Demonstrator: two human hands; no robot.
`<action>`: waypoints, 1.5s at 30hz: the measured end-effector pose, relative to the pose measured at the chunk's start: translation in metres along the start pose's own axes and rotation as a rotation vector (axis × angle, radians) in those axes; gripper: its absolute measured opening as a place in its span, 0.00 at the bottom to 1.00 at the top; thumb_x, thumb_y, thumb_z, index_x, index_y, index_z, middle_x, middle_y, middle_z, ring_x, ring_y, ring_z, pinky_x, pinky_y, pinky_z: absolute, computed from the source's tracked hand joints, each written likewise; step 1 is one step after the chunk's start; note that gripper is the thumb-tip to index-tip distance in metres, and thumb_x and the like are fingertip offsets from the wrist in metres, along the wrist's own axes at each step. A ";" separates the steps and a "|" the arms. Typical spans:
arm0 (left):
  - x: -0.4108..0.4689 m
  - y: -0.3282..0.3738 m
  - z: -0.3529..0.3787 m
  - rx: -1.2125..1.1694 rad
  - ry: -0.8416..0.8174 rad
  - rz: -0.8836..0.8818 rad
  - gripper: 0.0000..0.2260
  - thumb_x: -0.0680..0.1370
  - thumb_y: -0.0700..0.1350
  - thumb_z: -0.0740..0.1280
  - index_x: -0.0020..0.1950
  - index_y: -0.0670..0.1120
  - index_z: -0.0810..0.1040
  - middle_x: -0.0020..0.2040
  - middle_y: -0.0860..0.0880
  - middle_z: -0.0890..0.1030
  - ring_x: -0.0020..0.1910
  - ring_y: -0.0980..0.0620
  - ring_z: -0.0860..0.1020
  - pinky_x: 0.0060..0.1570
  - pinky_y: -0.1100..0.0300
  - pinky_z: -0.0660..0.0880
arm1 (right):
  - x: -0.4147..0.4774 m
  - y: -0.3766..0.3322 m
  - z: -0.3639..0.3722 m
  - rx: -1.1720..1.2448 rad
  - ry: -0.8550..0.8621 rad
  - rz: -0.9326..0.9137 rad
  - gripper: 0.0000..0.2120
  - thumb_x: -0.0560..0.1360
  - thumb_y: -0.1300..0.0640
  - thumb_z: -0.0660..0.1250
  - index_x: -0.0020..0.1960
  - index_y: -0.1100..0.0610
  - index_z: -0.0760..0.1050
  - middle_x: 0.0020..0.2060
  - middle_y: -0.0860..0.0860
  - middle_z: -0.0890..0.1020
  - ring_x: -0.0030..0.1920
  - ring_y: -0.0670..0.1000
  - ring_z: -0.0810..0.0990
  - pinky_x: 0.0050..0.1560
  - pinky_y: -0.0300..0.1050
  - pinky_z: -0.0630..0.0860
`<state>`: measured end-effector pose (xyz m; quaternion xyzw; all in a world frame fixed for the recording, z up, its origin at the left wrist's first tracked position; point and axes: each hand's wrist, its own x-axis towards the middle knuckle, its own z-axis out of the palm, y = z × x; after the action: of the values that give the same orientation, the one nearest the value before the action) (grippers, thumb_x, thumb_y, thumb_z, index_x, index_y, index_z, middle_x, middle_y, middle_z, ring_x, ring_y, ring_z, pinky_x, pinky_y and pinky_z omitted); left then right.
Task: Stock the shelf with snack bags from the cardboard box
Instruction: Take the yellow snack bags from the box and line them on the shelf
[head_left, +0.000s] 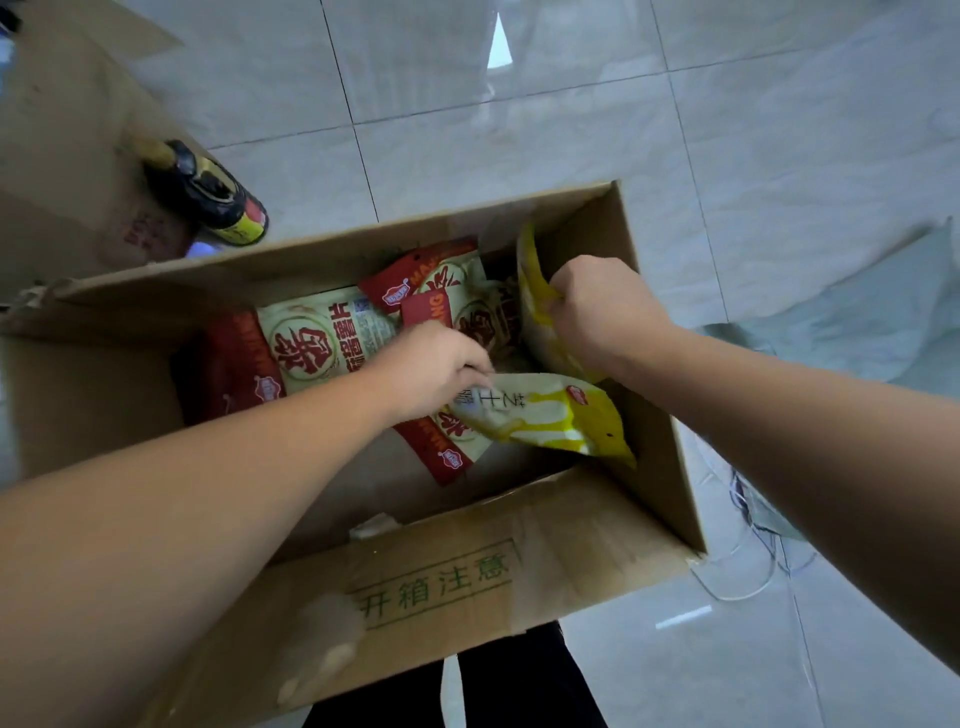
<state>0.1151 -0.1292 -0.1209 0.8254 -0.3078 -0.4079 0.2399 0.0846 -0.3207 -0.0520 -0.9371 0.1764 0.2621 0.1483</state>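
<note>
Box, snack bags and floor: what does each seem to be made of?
Box: brown cardboard, matte, with torn, fuzzy flap edges and printed green lettering. Snack bags: thin printed plastic film, probably, slightly glossy; the yellow bag crumples where the right hand grips it. Floor: large pale tiles, glazed ceramic or polished stone, with grout lines and mirror-like reflections.

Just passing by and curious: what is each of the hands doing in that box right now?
Left hand: pinches the edge of the lying yellow bag.
Right hand: grips the upright yellow bag.
</note>
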 end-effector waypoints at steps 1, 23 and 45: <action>-0.015 0.002 -0.010 -0.020 0.016 -0.010 0.07 0.77 0.54 0.70 0.52 0.57 0.85 0.50 0.58 0.85 0.50 0.57 0.81 0.55 0.55 0.79 | -0.006 -0.002 -0.011 -0.010 -0.009 -0.027 0.14 0.76 0.58 0.64 0.33 0.56 0.69 0.30 0.52 0.74 0.38 0.61 0.77 0.36 0.45 0.67; -0.355 0.147 -0.303 -0.622 0.902 -0.047 0.12 0.74 0.39 0.73 0.32 0.49 0.83 0.29 0.53 0.83 0.29 0.63 0.78 0.33 0.68 0.72 | -0.237 -0.179 -0.454 -0.309 0.274 -0.556 0.09 0.80 0.51 0.66 0.54 0.54 0.81 0.47 0.49 0.82 0.47 0.50 0.77 0.47 0.44 0.69; -0.652 0.264 -0.172 -0.650 1.819 -0.359 0.05 0.77 0.38 0.71 0.43 0.39 0.84 0.41 0.46 0.87 0.43 0.50 0.85 0.45 0.61 0.81 | -0.419 -0.310 -0.516 -0.398 0.385 -1.346 0.05 0.78 0.51 0.69 0.45 0.51 0.81 0.39 0.46 0.82 0.40 0.45 0.79 0.40 0.42 0.76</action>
<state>-0.1378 0.1708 0.4873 0.7530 0.2516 0.2879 0.5355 0.1019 -0.1291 0.6557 -0.8813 -0.4664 -0.0283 0.0705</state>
